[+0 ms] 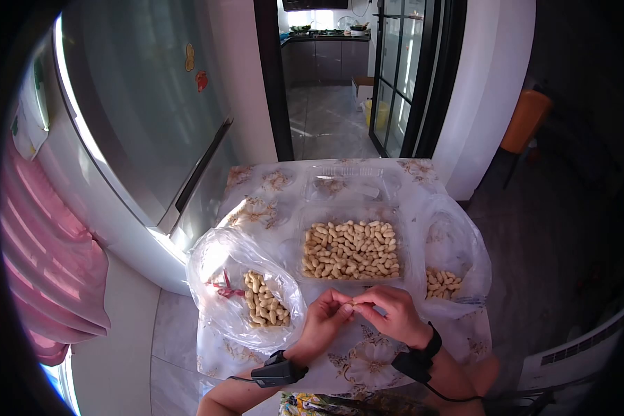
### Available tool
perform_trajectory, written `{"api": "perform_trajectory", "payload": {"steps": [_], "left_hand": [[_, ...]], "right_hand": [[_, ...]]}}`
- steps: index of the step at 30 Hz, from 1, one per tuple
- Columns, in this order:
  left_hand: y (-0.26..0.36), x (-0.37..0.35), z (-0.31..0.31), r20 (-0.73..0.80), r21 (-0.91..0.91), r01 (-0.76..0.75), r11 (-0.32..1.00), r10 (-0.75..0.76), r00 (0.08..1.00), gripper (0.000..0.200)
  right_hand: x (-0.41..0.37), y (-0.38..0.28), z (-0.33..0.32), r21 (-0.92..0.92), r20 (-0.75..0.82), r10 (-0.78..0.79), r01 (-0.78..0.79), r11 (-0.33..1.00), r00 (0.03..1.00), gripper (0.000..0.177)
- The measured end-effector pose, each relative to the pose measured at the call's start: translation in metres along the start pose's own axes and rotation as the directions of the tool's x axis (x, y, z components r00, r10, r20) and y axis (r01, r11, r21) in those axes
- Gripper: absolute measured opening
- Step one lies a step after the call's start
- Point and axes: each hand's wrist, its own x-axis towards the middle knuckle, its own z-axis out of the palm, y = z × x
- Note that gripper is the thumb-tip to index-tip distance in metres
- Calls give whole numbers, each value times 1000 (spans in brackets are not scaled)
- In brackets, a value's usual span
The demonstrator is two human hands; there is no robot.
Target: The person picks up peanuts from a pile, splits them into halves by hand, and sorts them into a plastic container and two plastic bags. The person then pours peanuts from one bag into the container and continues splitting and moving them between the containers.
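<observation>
My left hand (324, 321) and my right hand (392, 312) meet over the near edge of the table, fingertips pinched together on one peanut (353, 302) in its shell. Just beyond them stands a clear plastic tray (351, 216) filled with unshelled peanuts (351, 250). To the left lies a clear plastic bag (218, 267) holding more peanuts (265, 299). Another clear bag (457, 243) at the right holds a smaller heap of peanuts (442, 283). Both wrists wear black devices with cables.
The small table (256, 201) has a floral cloth under clear film. A second clear tray (350, 182) sits at its far side. A refrigerator (139, 125) stands close on the left. Beyond are a doorway with tiled floor and an orange chair (527, 121) at right.
</observation>
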Motion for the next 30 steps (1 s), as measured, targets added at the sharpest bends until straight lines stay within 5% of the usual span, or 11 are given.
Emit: {"api": "perform_trajectory", "payload": {"steps": [30], "left_hand": [[3,-1,3,-4,-33,5,999,-5,1000,9]], "right_hand": [[-1,4,2,-50,7,-42,43,998,999,16]]}}
